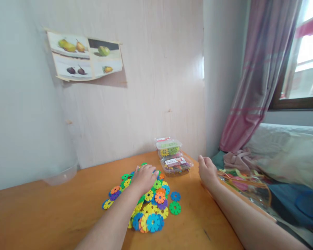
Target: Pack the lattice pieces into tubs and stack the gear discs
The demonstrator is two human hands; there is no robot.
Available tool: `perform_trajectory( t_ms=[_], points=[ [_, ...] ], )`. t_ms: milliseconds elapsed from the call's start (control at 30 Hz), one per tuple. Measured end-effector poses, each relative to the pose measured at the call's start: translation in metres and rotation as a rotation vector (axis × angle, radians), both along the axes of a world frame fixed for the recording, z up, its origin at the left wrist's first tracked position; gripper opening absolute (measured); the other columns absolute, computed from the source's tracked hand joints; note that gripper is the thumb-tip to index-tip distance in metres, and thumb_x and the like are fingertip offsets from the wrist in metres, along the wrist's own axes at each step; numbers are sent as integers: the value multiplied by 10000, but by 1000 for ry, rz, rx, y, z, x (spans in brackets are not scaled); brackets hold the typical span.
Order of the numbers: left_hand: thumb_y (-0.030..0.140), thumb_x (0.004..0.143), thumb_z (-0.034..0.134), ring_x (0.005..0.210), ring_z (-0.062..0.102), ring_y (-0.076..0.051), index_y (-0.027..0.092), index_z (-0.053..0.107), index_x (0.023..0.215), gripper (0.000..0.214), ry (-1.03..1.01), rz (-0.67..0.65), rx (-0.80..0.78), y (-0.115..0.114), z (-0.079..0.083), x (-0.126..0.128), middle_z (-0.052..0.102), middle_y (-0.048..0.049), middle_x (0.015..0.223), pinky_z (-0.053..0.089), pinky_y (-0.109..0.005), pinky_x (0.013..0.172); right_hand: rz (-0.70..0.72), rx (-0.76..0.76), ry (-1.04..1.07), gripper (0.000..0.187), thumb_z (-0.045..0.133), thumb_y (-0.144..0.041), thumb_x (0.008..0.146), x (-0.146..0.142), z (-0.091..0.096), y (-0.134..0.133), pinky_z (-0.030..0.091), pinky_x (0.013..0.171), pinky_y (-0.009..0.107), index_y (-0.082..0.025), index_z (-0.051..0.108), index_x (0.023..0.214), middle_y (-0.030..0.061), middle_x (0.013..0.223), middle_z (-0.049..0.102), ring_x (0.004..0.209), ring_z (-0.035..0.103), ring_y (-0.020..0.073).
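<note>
A pile of colourful plastic snowflake discs (152, 208) lies on the wooden table (41, 215). My left hand (145, 177) rests palm down on the far part of the pile, fingers stretched flat over the discs. My right hand (207, 171) sits near the table's right edge, fingers loosely curled, with nothing visible in it. Just beyond the hands stand two clear plastic boxes of discs: the nearer box (176, 164) and the farther box (168, 147), both with lids on.
A clear plastic bowl (61, 175) stands at the back left against the wall. A fruit poster (85, 57) hangs above. To the right of the table are a bed with heaped cloth (240, 159), a clear bag (250, 185) and a curtain (258, 80).
</note>
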State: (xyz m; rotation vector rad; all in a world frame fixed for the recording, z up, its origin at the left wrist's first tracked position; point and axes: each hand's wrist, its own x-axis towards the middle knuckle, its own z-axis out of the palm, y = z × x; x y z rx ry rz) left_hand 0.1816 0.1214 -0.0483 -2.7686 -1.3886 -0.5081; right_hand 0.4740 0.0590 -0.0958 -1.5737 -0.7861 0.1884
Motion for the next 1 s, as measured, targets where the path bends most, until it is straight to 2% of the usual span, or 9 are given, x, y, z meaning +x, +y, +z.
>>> perform_trajectory(
  t_ms=[100, 167, 233, 400, 567, 733, 900, 1000],
  points=[
    [438, 985, 296, 1159, 587, -230, 243, 672, 1142, 452, -78, 29, 8, -1, 7, -34, 675, -80, 1232, 396, -373, 1032, -54, 27, -195, 403, 412, -578, 910, -10, 3, -8, 330, 611, 267, -223, 514, 748, -18, 617, 502, 658, 475, 177],
    [426, 992, 262, 1116, 608, -206, 228, 678, 1126, 479, -140, 61, 4, -2, 6, -62, 692, -78, 1187, 432, -316, 980, -37, 57, -331, 404, 391, -556, 935, -22, 4, -13, 324, 602, 265, -227, 482, 719, -24, 607, 479, 633, 456, 164],
    [438, 981, 277, 1096, 619, -206, 217, 688, 1086, 478, -276, 114, -21, -4, 0, -94, 707, -72, 1147, 445, -303, 962, 38, 81, -419, 398, 380, -537, 953, -37, 4, -18, 333, 604, 260, -228, 473, 721, -22, 624, 489, 630, 459, 158],
    [445, 942, 311, 1084, 642, -237, 203, 693, 1018, 458, -407, 289, -74, -16, -23, -173, 728, -83, 1122, 470, -335, 954, 289, 48, -595, 337, 388, -488, 965, -80, 2, -29, 389, 675, 262, -230, 549, 821, 29, 781, 621, 725, 541, 180],
    [460, 905, 370, 1129, 634, -258, 191, 688, 1032, 435, -519, 425, -115, -30, -44, -235, 720, -92, 1170, 454, -359, 1005, 473, 41, -745, 322, 359, -416, 988, -125, 6, -42, 399, 708, 278, -229, 569, 832, 43, 792, 619, 755, 560, 195],
    [444, 896, 395, 1075, 657, -262, 183, 694, 983, 406, -574, 455, -92, -39, -52, -265, 740, -93, 1110, 473, -359, 964, 625, 78, -768, 297, 355, -380, 999, -173, 19, -51, 404, 722, 279, -223, 585, 894, 49, 841, 628, 796, 575, 192],
    [432, 914, 387, 965, 676, -237, 192, 681, 891, 380, -576, 449, -94, -47, -51, -268, 756, -62, 968, 494, -316, 870, 651, 57, -767, 349, 361, -394, 995, -216, 33, -44, 373, 648, 266, -228, 518, 732, 21, 736, 595, 721, 550, 172],
    [409, 925, 380, 924, 665, -221, 197, 667, 833, 369, -538, 441, -96, -49, -52, -267, 745, -53, 918, 487, -293, 813, 672, -17, -818, 310, 403, -357, 968, -235, 43, -33, 380, 672, 267, -223, 560, 736, 27, 777, 642, 777, 585, 180]
  ],
)
